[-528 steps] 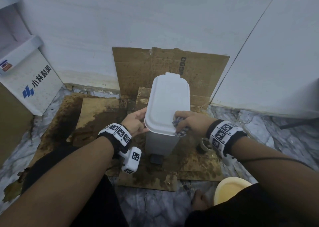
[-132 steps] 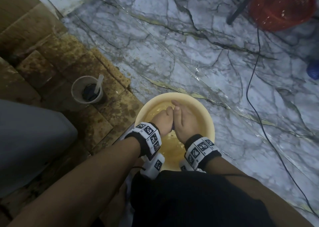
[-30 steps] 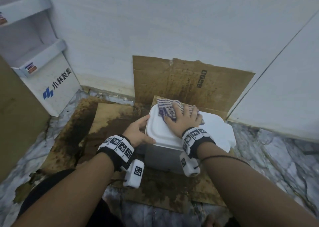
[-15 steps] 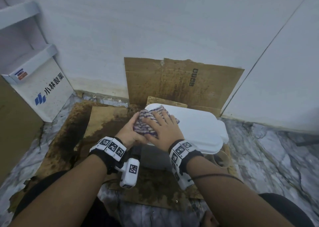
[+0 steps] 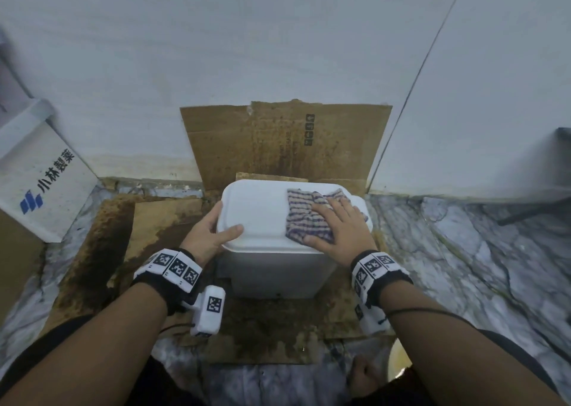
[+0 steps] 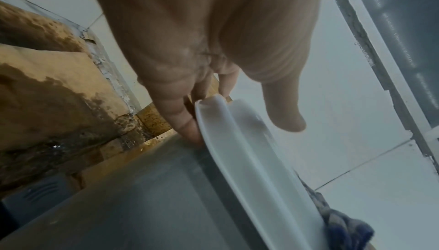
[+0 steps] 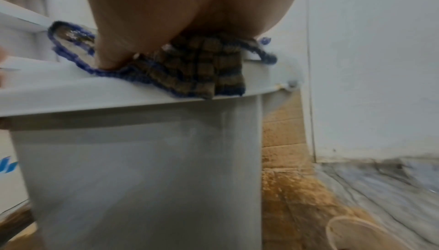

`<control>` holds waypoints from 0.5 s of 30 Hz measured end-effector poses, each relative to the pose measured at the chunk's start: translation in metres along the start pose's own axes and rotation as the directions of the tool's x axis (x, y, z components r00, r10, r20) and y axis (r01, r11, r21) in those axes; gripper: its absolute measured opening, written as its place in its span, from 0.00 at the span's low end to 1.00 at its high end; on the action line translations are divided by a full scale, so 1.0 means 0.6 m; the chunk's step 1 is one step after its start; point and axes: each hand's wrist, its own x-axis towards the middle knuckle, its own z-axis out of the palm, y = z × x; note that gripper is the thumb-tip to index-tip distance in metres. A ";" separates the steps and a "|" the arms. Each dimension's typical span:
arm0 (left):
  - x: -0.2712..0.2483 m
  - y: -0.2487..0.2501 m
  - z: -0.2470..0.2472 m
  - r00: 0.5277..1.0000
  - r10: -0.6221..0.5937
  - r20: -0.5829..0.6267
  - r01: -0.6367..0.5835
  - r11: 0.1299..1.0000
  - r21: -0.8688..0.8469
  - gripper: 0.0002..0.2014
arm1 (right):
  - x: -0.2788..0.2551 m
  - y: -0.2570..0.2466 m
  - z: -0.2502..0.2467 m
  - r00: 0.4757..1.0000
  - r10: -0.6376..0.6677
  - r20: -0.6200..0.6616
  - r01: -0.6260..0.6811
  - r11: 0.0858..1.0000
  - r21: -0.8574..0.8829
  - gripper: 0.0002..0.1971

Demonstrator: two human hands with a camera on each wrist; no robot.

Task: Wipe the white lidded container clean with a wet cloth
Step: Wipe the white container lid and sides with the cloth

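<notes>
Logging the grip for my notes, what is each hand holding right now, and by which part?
The left hand grips the container's lid at its left rim. The right hand presses flat on the striped cloth, gripping nothing.

Stained cardboard (image 5: 287,140) leans on the wall; a printed white box (image 5: 46,186) stands left.

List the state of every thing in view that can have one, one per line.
White container: upright on the cardboard, lid shut.
Lid: closed, cloth on its right part.
Striped cloth: spread flat under the right hand.
Right hand: fingers straight, pressing the cloth.
Left hand: grips the lid's left edge.
Cardboard: stained, dark patches.
</notes>
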 end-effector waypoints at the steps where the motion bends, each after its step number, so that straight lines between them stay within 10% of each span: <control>1: 0.000 0.002 0.005 0.999 0.001 -0.046 0.001 0.999 0.034 0.52 | -0.001 0.010 0.000 1.000 0.021 -0.019 -0.021 0.999 0.034 0.39; 6: 0.014 -0.006 0.009 0.981 0.038 -0.192 0.000 0.981 0.193 0.41 | -0.009 0.029 0.010 0.965 0.246 -0.089 -0.208 0.928 0.311 0.36; 12: 0.023 -0.001 0.008 0.983 0.032 -0.183 0.011 0.974 0.228 0.39 | -0.020 0.031 0.027 0.863 0.499 -0.076 -0.306 0.637 0.708 0.32; 15: 0.034 0.014 0.024 0.946 0.128 -0.297 0.067 0.820 0.569 0.48 | -0.026 0.029 0.029 0.829 0.558 -0.039 -0.293 0.493 0.819 0.31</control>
